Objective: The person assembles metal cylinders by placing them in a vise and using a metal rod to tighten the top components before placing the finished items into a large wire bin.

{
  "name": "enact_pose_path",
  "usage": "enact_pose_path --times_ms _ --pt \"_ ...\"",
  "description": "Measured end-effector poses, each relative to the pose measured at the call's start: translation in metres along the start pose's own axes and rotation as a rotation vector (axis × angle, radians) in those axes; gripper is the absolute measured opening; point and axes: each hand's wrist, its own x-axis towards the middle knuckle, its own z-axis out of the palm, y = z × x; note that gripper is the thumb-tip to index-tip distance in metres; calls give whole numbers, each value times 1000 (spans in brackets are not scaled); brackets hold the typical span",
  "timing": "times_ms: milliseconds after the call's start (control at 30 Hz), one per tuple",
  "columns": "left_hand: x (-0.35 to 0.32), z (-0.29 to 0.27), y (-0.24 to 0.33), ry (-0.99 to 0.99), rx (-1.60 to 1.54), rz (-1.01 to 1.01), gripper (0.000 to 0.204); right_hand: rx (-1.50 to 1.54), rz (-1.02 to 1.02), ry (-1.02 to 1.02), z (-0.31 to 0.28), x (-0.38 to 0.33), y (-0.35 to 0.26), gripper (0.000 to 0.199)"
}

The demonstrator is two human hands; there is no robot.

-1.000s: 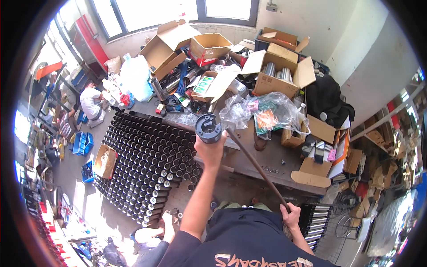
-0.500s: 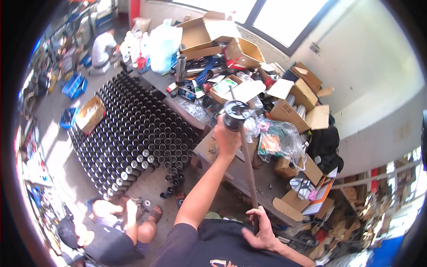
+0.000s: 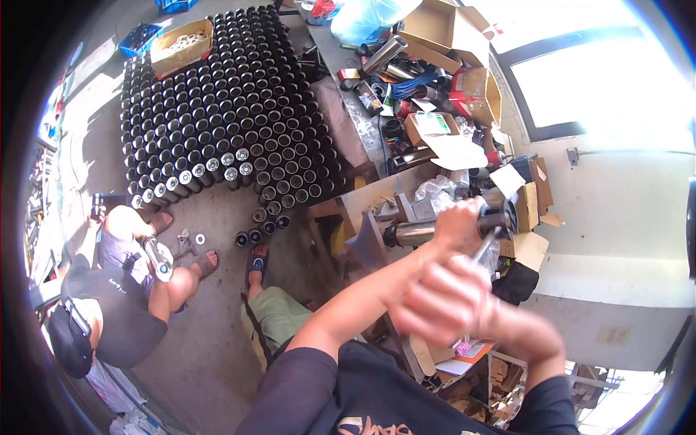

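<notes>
- Left hand (image 3: pixel 458 223): fingers wrapped tight around a dark cylindrical part (image 3: pixel 499 217), held raised in front of the cluttered workbench (image 3: pixel 362 199), above its near edge.
- Right hand (image 3: pixel 441 299): blurred, closed into a fist just below the left hand; it appears to grip a thin metal rod (image 3: pixel 483 246) that runs up to the dark cylindrical part.
- A shiny metal tube (image 3: pixel 415 233) lies on the workbench just left of the left hand.
- Open cardboard boxes (image 3: pixel 449 29) crowd the far end of the workbench, with loose papers (image 3: pixel 455 152) and clear plastic bags (image 3: pixel 438 192) nearer the hands.
- On the floor left of the workbench, black tubes (image 3: pixel 217 116) stand upright in tight rows; a cardboard box of pale rings (image 3: pixel 181 45) sits at their far corner.
- A second person (image 3: pixel 116 297) crouches on the floor at lower left, holding a metal cylinder (image 3: pixel 158 259).
</notes>
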Motion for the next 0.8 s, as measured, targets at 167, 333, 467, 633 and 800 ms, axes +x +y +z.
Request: enact_pose_path --times_ms 167,333,467,633,800 --pt "-1 -29 -42 143 109 99 54 22 132 -133 82 86 225 16" --pt "-23 16 -33 203 16 205 47 383 646 -17 121 -223 355 25" --pt "-48 31 -17 310 98 109 52 478 1045 -180 150 -369 267 18" --pt "-67 31 -18 570 304 39 33 102 1312 119 142 -375 23 22" --pt "-67 45 -19 683 248 82 56 261 1726 184 32 -323 -176 29"
